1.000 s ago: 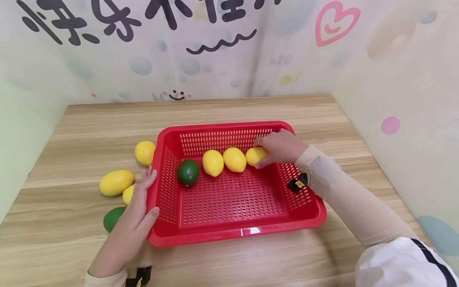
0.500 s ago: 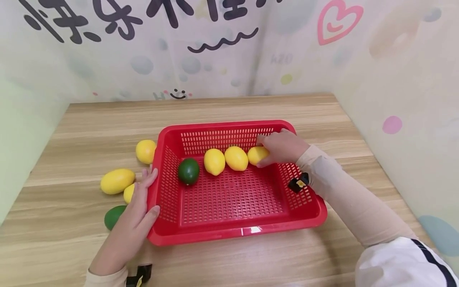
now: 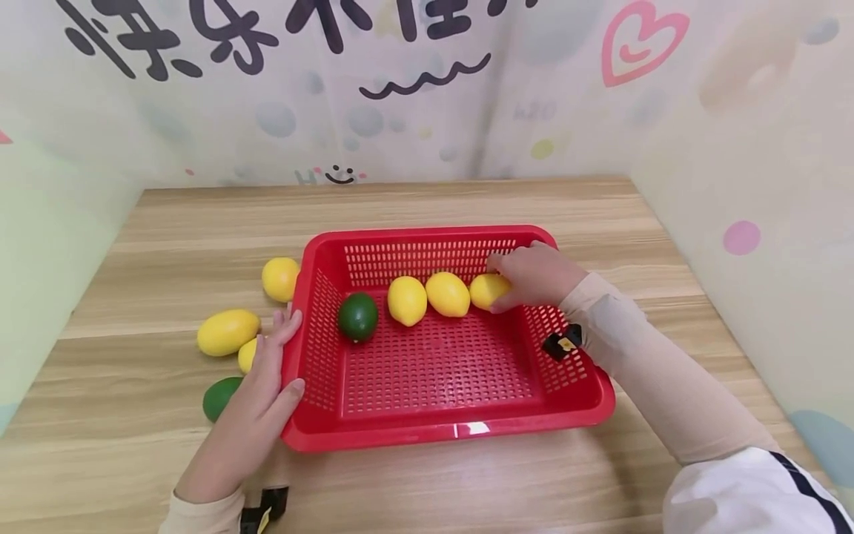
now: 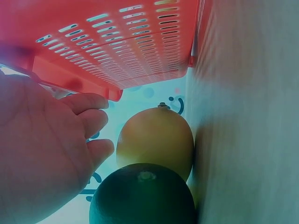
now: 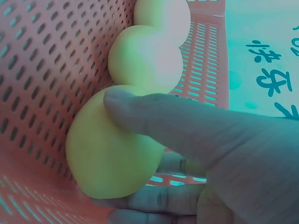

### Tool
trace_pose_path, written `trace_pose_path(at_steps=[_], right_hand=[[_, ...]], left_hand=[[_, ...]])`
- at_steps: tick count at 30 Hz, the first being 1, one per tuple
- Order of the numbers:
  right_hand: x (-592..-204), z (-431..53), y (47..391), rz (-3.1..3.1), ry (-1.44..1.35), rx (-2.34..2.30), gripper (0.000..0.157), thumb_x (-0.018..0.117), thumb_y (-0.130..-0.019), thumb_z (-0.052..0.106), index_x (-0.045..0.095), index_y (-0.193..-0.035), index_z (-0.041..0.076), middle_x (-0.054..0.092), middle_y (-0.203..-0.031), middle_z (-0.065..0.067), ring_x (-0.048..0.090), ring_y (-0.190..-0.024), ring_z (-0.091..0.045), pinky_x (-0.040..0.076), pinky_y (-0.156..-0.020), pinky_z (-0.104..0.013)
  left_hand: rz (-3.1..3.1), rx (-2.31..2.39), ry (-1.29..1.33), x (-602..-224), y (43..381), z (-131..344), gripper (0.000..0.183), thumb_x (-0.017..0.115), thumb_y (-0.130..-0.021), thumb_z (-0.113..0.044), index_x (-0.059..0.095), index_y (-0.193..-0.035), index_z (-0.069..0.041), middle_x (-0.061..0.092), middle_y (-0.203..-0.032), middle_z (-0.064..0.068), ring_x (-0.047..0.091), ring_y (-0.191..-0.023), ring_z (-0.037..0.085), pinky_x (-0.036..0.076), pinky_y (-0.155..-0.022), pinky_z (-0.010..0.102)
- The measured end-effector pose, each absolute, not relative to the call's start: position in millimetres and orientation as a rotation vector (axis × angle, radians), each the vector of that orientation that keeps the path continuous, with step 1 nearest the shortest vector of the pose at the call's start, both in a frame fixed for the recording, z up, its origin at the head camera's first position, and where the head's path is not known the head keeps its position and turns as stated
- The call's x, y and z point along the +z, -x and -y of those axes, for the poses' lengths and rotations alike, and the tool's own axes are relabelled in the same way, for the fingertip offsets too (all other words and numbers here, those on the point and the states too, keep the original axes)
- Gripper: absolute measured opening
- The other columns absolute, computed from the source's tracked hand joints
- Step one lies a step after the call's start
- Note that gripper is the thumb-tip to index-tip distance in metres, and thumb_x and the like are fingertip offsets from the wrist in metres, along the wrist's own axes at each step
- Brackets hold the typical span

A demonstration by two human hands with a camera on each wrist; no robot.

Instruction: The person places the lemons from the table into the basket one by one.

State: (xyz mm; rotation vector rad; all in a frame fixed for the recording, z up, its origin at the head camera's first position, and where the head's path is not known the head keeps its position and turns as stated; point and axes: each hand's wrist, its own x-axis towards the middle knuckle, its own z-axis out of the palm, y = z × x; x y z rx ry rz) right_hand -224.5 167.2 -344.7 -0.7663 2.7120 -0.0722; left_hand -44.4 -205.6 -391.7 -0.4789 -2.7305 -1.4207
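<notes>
My right hand [image 3: 539, 275] reaches into the red plastic basket [image 3: 440, 439] and grips a lemon [image 3: 487, 291] near the far right corner. In the right wrist view the thumb lies over this lemon and the other fingers pass beneath it. Two more lemons, a middle lemon [image 3: 448, 294] and a left lemon [image 3: 407, 301], sit in a row beside it along the back wall. At the row's left end is a dark green avocado-like fruit [image 3: 358, 317]. My left hand [image 3: 256, 397] rests against the basket's left rim, its fingers mostly straight and palm facing the basket.
Left of the basket, a yellow fruit [image 3: 280, 279], an oval yellow fruit [image 3: 228, 332], a partly covered yellow fruit [image 3: 247, 356] and a green fruit [image 3: 220, 397] lie on the wooden table [image 3: 133, 445]. A printed wall [image 3: 414, 148] stands behind the table.
The whole head view has shifted slightly, with everything drifting a little to the right. Both hands keep their places at the basket, and the fruit stays in the same arrangement.
</notes>
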Motion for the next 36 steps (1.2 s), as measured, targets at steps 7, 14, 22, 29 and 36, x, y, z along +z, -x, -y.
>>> trace_pose_path(at_steps=[7,14,22,29,36], right_hand=[[-339.7,-168.1,224.2,-2.7,0.761,-0.101,0.056,0.085,-0.084,0.038,0.07,-0.13,0.01,0.075,-0.108,-0.004,0.066,-0.094,-0.022,0.043,-0.102,-0.051],[-328.2,-171.1,223.1,-2.686,0.809,-0.144,0.047,0.083,-0.087,0.031,0.07,-0.127,0.01,0.068,-0.081,0.001,0.055,-0.074,-0.019,0.049,-0.078,-0.039],[-318.3,-177.1,224.4,-2.78,0.907,-0.121,0.04,0.082,-0.089,0.029,0.072,-0.12,0.007,0.074,-0.096,-0.005,0.065,-0.086,-0.023,0.053,-0.089,-0.048],[-308.9,-187.5,222.3,-2.88,0.966,-0.111,0.037,0.083,-0.088,0.026,0.072,-0.115,0.004,0.074,-0.095,-0.009,0.065,-0.09,-0.029,0.048,-0.089,-0.053],[-294.9,-200.2,218.2,-2.911,0.863,-0.137,0.04,0.082,-0.088,0.024,0.068,-0.119,0.004,0.066,-0.081,-0.005,0.062,-0.083,-0.025,0.044,-0.084,-0.052]], left_hand=[[2.737,-1.426,0.47,-390.5,44.8,205.5,0.08,0.05,-0.101,-0.003,0.012,-0.167,-0.026,0.007,-0.173,0.001,0.0,-0.159,0.03,0.018,-0.113,0.077],[2.729,-1.43,0.488,-393.4,45.0,204.7,0.078,0.05,-0.102,-0.005,0.012,-0.167,-0.024,0.005,-0.173,0.002,-0.001,-0.159,0.027,0.01,-0.127,0.039],[2.748,-1.404,0.468,-390.1,44.3,205.1,0.081,0.05,-0.101,-0.001,0.01,-0.167,-0.025,0.005,-0.173,0.003,0.003,-0.159,0.03,0.034,-0.112,0.067],[2.732,-1.403,0.488,-391.9,45.3,205.5,0.08,0.051,-0.101,-0.001,0.012,-0.167,-0.025,0.007,-0.173,0.002,0.002,-0.159,0.029,0.026,-0.115,0.069],[2.72,-1.427,0.5,-394.2,45.8,206.3,0.08,0.051,-0.1,-0.002,0.012,-0.167,-0.024,0.006,-0.173,0.004,0.0,-0.159,0.027,0.007,-0.126,0.03]])
